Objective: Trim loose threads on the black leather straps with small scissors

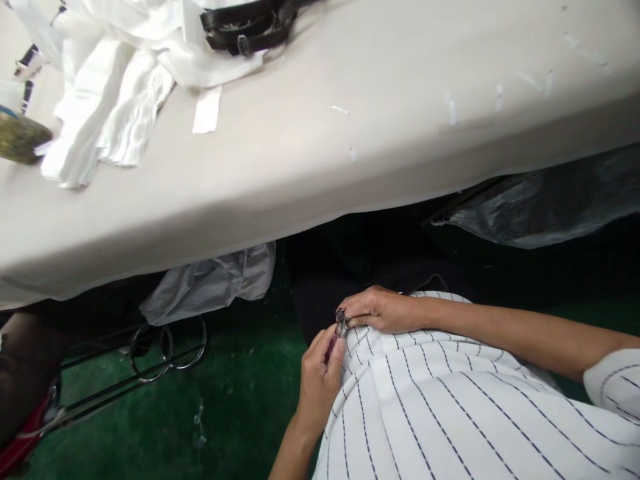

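Observation:
My left hand [320,363] is closed around a small pliers-like tool [341,325] with a metal head and a dark red handle. Its head points up, away from my palm. My right hand [377,310] is beside that head, fingertips pinched together against it. Whatever those fingers hold is too small to make out. Both hands are low in front of my striped white shirt [430,400], below the table edge and over dark cloth at my lap.
A table with a pale cover [300,153] spans the upper view. White fabric strips [95,107], black straps with a buckle [250,30] and paper scraps lie on it. Beneath hang a grey plastic bag [215,287] and clear sheeting [545,200]. Metal rings [150,353] sit above the green floor [240,413].

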`<state>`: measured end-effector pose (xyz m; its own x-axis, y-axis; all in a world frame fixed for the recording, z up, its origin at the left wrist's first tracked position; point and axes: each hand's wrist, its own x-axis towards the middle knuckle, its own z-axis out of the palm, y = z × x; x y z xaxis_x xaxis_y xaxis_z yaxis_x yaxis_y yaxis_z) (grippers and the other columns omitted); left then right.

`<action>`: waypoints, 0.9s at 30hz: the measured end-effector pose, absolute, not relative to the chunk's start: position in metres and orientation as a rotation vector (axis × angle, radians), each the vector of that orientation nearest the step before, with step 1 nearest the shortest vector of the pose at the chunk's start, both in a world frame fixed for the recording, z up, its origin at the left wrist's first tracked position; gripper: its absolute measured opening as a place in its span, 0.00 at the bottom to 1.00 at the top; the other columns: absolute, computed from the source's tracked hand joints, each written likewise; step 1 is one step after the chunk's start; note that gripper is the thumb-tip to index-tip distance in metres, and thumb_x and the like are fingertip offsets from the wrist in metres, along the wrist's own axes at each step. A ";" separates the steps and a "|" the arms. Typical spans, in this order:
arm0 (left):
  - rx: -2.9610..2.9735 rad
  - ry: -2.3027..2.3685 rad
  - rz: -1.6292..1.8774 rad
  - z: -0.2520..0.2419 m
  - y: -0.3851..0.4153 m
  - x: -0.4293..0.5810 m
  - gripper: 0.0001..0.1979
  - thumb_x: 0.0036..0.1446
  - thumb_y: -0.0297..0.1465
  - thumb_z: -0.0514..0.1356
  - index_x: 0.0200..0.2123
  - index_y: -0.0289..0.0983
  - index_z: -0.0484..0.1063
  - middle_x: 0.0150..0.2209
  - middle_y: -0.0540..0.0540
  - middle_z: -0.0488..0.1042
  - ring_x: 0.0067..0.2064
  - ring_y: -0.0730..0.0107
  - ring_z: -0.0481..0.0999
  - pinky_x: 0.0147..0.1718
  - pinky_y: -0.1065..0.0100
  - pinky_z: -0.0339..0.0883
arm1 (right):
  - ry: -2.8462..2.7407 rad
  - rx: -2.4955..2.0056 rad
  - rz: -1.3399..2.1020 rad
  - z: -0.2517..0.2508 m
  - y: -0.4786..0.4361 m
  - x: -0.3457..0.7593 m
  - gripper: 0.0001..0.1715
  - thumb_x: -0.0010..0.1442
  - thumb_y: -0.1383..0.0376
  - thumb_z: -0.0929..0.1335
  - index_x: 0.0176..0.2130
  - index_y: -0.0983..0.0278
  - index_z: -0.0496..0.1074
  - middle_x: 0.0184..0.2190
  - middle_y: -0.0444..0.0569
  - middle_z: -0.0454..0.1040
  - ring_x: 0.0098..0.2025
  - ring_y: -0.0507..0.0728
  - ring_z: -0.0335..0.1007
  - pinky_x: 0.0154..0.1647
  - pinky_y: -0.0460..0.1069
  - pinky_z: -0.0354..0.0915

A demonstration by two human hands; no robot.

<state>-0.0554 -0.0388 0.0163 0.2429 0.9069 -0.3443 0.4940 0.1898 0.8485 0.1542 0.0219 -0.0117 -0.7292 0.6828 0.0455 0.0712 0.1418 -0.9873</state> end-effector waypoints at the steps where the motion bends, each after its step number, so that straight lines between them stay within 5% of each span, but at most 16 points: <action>1: 1.490 1.398 0.507 0.015 -0.039 -0.055 0.15 0.61 0.35 0.55 0.48 0.37 0.73 0.43 0.42 0.75 0.45 0.62 0.73 0.41 0.68 0.67 | -1.943 -0.723 1.621 -0.011 0.022 0.155 0.11 0.65 0.70 0.64 0.43 0.66 0.75 0.43 0.50 0.74 0.45 0.55 0.71 0.48 0.47 0.64; 9: 1.315 1.377 0.460 0.028 -0.035 -0.052 0.15 0.61 0.35 0.56 0.48 0.38 0.73 0.41 0.45 0.74 0.44 0.64 0.73 0.44 0.69 0.65 | -1.925 -0.679 1.631 -0.008 0.022 0.155 0.12 0.65 0.71 0.64 0.45 0.66 0.75 0.45 0.50 0.74 0.47 0.54 0.71 0.49 0.47 0.64; 13: 1.075 1.390 0.398 0.030 -0.035 -0.057 0.18 0.60 0.38 0.57 0.49 0.36 0.73 0.24 0.51 0.66 0.28 0.74 0.66 0.27 0.73 0.61 | -1.907 -0.660 1.632 -0.009 0.022 0.154 0.12 0.64 0.72 0.64 0.45 0.66 0.75 0.46 0.51 0.74 0.48 0.54 0.70 0.51 0.47 0.64; 17: 0.937 1.338 0.400 0.027 -0.035 -0.061 0.20 0.60 0.39 0.57 0.51 0.34 0.71 0.21 0.55 0.56 0.23 0.79 0.55 0.21 0.75 0.50 | -1.856 -0.625 1.655 -0.009 0.022 0.155 0.12 0.64 0.71 0.64 0.45 0.67 0.75 0.47 0.52 0.73 0.49 0.55 0.70 0.52 0.48 0.64; 23: 0.894 1.253 0.421 0.026 -0.033 -0.067 0.21 0.59 0.39 0.58 0.50 0.32 0.72 0.20 0.55 0.57 0.21 0.80 0.55 0.20 0.75 0.50 | -1.816 -0.545 1.723 -0.009 0.024 0.155 0.13 0.65 0.70 0.64 0.48 0.67 0.74 0.49 0.54 0.73 0.51 0.55 0.69 0.54 0.48 0.63; 27: 1.178 1.336 0.418 0.028 -0.034 -0.067 0.17 0.60 0.37 0.58 0.49 0.37 0.73 0.31 0.47 0.74 0.30 0.71 0.71 0.29 0.72 0.65 | -1.811 -0.545 1.717 -0.009 0.025 0.154 0.13 0.65 0.69 0.64 0.48 0.68 0.74 0.49 0.55 0.73 0.51 0.55 0.69 0.55 0.49 0.63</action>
